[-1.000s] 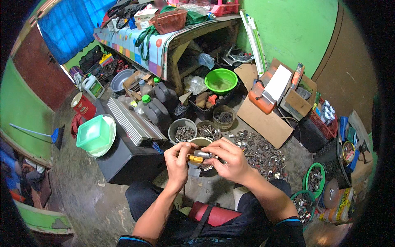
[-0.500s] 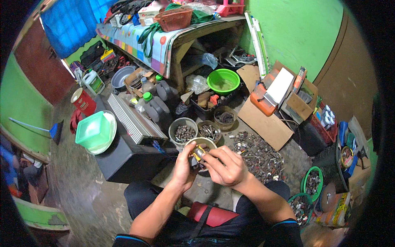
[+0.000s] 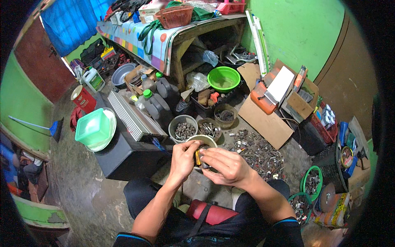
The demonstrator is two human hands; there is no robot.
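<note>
Both hands meet in front of me, over a pale round tub [image 3: 210,139] on the floor. Between them is a small yellow-and-metal part [image 3: 198,157], mostly hidden by fingers, its exact kind unclear. My left hand [image 3: 182,161] is closed round its left side, thumb on top. My right hand [image 3: 227,165] has its fingers bent and pressed against the part from the right. Just beyond stand a tub of dark metal pieces [image 3: 183,128] and a smaller tub of metal bits [image 3: 209,129]. To the right a spread of small metal parts [image 3: 259,154] covers the floor.
A black box [image 3: 127,158] carrying a green plastic container [image 3: 94,126] stands left. Dark jugs [image 3: 156,108], a green basin [image 3: 223,78] and a cloth-covered table [image 3: 135,39] lie farther back. Flattened cardboard [image 3: 265,123] and green baskets of parts [image 3: 311,183] are on the right.
The yellow-and-metal part has turned and dropped slightly, so less of it shows. My right fingers have shifted to cover more of it, and my left hand has curled in closer.
</note>
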